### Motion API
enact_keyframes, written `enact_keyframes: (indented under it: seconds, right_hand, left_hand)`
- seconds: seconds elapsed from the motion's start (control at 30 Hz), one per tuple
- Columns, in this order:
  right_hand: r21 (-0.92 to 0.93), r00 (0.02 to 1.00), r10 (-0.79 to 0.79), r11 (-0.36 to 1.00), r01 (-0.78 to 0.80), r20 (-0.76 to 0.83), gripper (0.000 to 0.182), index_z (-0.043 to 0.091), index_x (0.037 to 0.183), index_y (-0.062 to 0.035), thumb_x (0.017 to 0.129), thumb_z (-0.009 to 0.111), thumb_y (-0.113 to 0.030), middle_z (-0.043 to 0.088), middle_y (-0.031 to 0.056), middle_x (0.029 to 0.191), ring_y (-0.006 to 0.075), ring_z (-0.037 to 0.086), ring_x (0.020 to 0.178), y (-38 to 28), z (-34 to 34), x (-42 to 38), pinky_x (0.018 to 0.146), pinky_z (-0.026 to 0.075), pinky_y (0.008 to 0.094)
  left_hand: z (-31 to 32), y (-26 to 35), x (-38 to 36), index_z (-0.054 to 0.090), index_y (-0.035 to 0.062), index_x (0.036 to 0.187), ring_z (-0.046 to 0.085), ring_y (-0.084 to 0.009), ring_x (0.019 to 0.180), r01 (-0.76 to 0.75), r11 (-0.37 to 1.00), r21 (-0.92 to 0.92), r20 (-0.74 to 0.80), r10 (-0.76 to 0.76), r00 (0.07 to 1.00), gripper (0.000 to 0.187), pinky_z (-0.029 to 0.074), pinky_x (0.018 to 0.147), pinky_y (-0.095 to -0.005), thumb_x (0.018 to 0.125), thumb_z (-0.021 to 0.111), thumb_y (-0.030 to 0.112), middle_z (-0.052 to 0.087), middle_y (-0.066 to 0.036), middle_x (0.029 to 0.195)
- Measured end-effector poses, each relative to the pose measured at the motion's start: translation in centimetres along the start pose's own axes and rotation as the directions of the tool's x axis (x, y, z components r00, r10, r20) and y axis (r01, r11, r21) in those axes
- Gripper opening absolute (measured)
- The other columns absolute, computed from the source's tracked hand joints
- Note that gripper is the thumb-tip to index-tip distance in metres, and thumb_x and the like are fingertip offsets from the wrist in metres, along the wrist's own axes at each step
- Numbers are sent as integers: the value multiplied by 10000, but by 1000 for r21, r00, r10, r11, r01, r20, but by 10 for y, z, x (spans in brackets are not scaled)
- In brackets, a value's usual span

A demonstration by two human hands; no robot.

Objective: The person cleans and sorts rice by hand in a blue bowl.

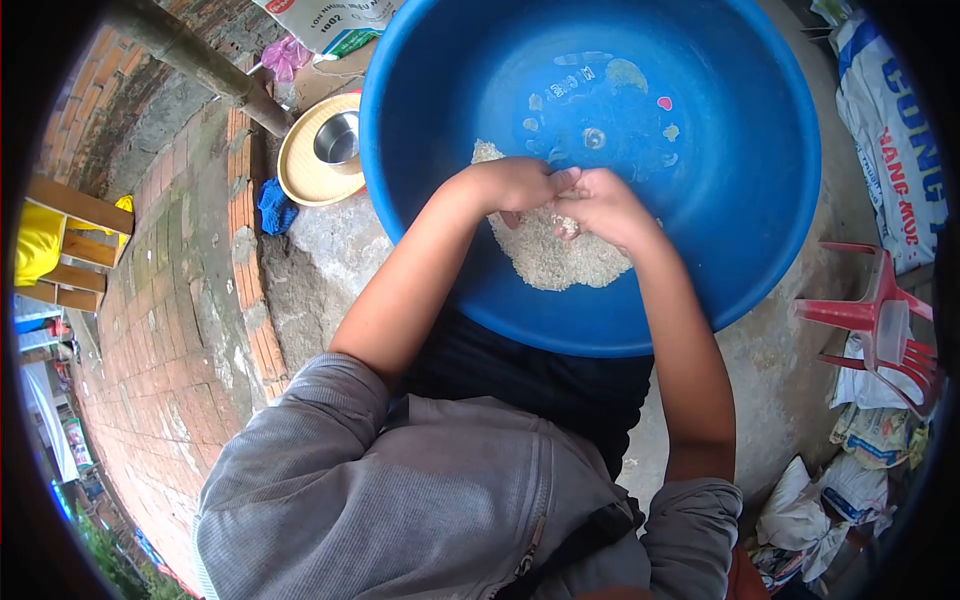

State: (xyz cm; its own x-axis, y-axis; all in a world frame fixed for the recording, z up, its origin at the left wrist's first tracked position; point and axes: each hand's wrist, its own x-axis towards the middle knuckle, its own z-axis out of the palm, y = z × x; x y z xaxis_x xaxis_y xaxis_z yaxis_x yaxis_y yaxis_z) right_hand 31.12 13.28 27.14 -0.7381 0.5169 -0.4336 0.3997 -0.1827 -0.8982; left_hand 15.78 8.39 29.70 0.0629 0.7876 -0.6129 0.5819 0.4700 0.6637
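A big blue plastic basin [760, 240] lies in front of me, tilted toward me, with a heap of pale rice grains [555, 262] at its lower side. My left hand [515, 183] and my right hand [600, 205] meet over the heap, fingers curled and pressed together, with grains between them. The fingertips of both hands touch. My grey sleeves are pushed up above the elbows.
A shallow tan tray [300, 172] with a small steel bowl [338, 138] sits left of the basin, a blue cloth [274, 208] beside it. A red plastic chair [880, 325] lies tipped at right. Printed sacks [900, 140] and bags lie along the right side. Brick paving runs left.
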Motion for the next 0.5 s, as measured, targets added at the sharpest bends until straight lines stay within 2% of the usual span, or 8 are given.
enact_keyframes:
  seconds: [0.13, 0.2, 0.23, 0.3, 0.33, 0.4, 0.43, 0.5]
  right_hand:
    - [49, 950, -142, 986, 162, -276, 246, 637, 1021, -3, 825, 672, -148, 667, 94, 859, 140, 634, 811, -20, -31, -7, 670, 494, 271]
    - [-409, 771, -344, 905, 118, -537, 301, 624, 1037, 18, 831, 671, -195, 666, 150, 950, 221, 647, 857, -14, -44, -5, 715, 505, 326]
    - [-410, 767, -349, 903, 124, -538, 301, 624, 1037, 18, 831, 671, -195, 666, 150, 950, 221, 647, 857, -12, -49, -7, 715, 505, 326]
    - [-699, 766, -286, 658, -279, -575, 360, 619, 1051, 21, 845, 658, -272, 632, 214, 1077, 324, 635, 954, -5, -54, -11, 794, 503, 387]
    - [-699, 768, -286, 660, -276, -573, 360, 619, 1051, 21, 845, 658, -272, 632, 214, 1077, 324, 635, 954, -2, -52, -8, 794, 503, 387]
    - [-734, 906, 245, 532, -422, -344, 514, 563, 1117, 58, 830, 663, -357, 597, 256, 1136, 378, 600, 1036, 11, -48, 0, 879, 477, 411]
    - [-734, 907, 244, 534, -420, -342, 514, 563, 1117, 58, 830, 663, -357, 597, 256, 1136, 378, 600, 1036, 17, -42, 3, 879, 477, 411]
    - [-778, 921, 109, 505, -375, -373, 650, 488, 1174, 109, 809, 676, -395, 581, 291, 1141, 379, 589, 1069, 30, -23, 9, 911, 467, 408]
  left_hand:
    - [-12, -11, 3, 638, -88, 971, 635, -182, 673, -255, 870, -423, -30, 268, 963, 508, 530, 554, -260, 939, 522, 406, 653, -145, 832]
    - [-21, -15, -7, 660, -60, 919, 638, -166, 727, -253, 870, -422, -89, 238, 967, 445, 517, 568, -260, 917, 571, 375, 650, -108, 794]
    - [-24, -20, -13, 665, -46, 918, 637, -175, 740, -273, 939, -209, -258, 217, 942, 416, 516, 603, -283, 907, 581, 362, 649, -109, 786]
    - [-29, -30, -27, 677, -6, 924, 648, -254, 789, -219, 960, 172, -460, 275, 844, 337, 505, 746, -362, 874, 600, 318, 661, -144, 827]
    - [-28, -33, -26, 677, -6, 924, 648, -254, 789, -215, 961, 173, -461, 272, 845, 337, 505, 746, -362, 874, 600, 318, 661, -144, 827]
    - [-22, -44, -20, 674, -2, 958, 638, -331, 883, -164, 874, 457, -411, 371, 833, 339, 484, 826, -394, 865, 592, 314, 665, -192, 900]
    - [-19, -45, -17, 644, 19, 1056, 610, -359, 976, -46, 809, 587, -354, 307, 883, 375, 470, 865, -414, 863, 584, 334, 652, -198, 1002]
    - [-11, -49, -12, 618, 25, 1109, 598, -361, 1005, -56, 779, 625, -330, 328, 885, 411, 460, 890, -417, 861, 584, 351, 637, -200, 1046]
